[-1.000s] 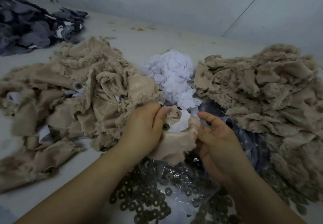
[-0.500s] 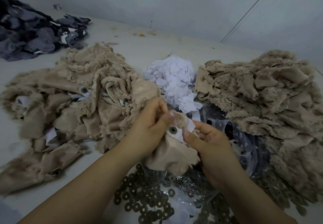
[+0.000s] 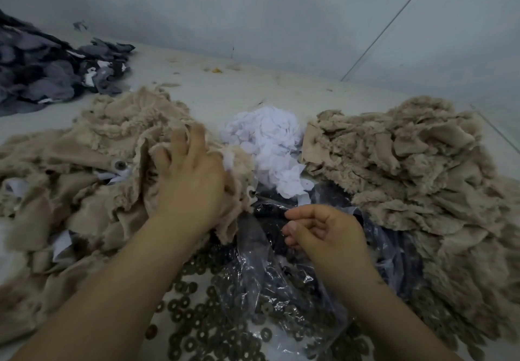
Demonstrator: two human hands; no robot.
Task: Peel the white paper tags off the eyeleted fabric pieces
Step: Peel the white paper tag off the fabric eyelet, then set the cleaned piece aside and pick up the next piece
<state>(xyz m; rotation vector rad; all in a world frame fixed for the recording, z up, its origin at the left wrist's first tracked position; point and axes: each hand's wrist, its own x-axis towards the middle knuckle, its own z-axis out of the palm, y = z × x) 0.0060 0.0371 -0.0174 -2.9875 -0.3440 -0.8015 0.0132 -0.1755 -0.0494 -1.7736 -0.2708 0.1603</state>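
1. Eyeleted fabric pieces are no longer held between the two hands; half a second ago both pinched one beige piece over the loose metal eyelets (image 3: 202, 329) and the plastic bag (image 3: 281, 270)
2. The right hand (image 3: 323, 231) hovers above the bag, fingers loosely curled, holding nothing visible, so the tag looks to be off
3. The left hand (image 3: 191, 180) reaches into the unpeeled pile (image 3: 92, 169), fingers spread on the cloth; motion blur hides any grip, and the next piece seems sought
4. Farther back lie the white paper tags (image 3: 267, 141) and the finished pile (image 3: 408, 169)
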